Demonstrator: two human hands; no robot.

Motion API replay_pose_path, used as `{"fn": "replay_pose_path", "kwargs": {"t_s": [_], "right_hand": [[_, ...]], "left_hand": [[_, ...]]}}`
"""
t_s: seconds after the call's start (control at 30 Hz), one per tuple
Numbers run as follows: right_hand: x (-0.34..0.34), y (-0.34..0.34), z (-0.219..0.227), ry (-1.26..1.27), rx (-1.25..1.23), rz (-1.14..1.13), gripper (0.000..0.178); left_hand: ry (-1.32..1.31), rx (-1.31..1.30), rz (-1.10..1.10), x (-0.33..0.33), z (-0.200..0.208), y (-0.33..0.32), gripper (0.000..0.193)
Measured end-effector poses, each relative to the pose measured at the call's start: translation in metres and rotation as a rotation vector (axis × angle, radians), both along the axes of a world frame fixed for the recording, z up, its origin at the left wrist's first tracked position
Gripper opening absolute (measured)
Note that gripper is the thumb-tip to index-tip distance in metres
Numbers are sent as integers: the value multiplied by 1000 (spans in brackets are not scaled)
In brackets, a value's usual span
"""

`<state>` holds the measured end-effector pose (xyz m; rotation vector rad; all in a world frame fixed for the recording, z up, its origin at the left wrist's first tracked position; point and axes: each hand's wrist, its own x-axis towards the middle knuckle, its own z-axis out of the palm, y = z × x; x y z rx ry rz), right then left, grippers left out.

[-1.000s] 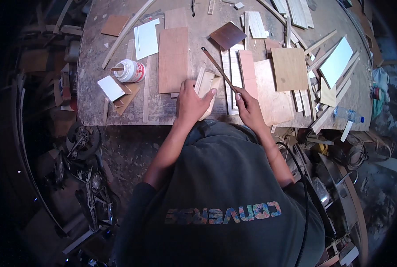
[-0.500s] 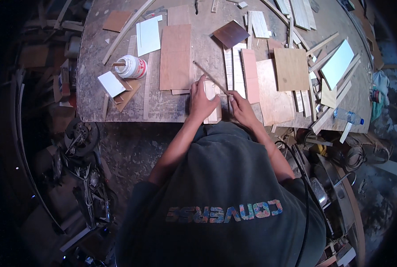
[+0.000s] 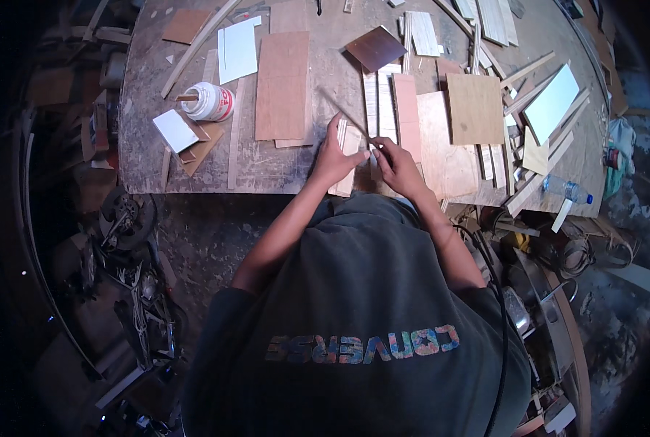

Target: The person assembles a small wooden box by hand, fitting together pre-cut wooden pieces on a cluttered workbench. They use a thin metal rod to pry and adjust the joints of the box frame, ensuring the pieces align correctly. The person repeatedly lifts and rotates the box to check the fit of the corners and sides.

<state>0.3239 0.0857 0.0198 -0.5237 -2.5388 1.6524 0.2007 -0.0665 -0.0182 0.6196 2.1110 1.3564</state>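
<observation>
My right hand (image 3: 401, 171) pinches a thin brown stick (image 3: 348, 116) near its lower end. The stick slants up and to the left, its far part slightly blurred. My left hand (image 3: 334, 159) is wrapped over a pale, layered wooden piece (image 3: 345, 180) at the table's front edge and partly hides it. Its thumb stretches right, close to the fingertips of my right hand; whether they touch I cannot tell. A narrow pink-brown board (image 3: 406, 109) lies just beyond my right hand, and a larger reddish-brown panel (image 3: 283, 87) lies beyond my left.
A white tub (image 3: 210, 102) with a stick in its mouth lies tipped at left, beside a white block (image 3: 175, 131). Boards, strips and a tan panel (image 3: 474, 109) crowd the right side. A plastic bottle (image 3: 567, 189) lies near the right front edge. A wheeled machine (image 3: 132, 226) stands below left.
My left thumb has moved across toward my right hand's fingertips. The stick has shifted a little in my right hand. The whole view has moved slightly.
</observation>
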Motion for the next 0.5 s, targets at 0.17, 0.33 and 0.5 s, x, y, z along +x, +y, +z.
{"fn": "replay_pose_path", "kwargs": {"t_s": [0.17, 0.33, 0.5], "right_hand": [[17, -6, -23, 22, 19, 42, 33], [19, -16, -52, 100, -16, -37, 34], [15, -7, -43, -48, 77, -5, 34]], "left_hand": [[-199, 171, -18, 0, -6, -3, 104], [-203, 188, -51, -2, -11, -4, 100], [-126, 188, -46, -2, -12, -3, 99]]}}
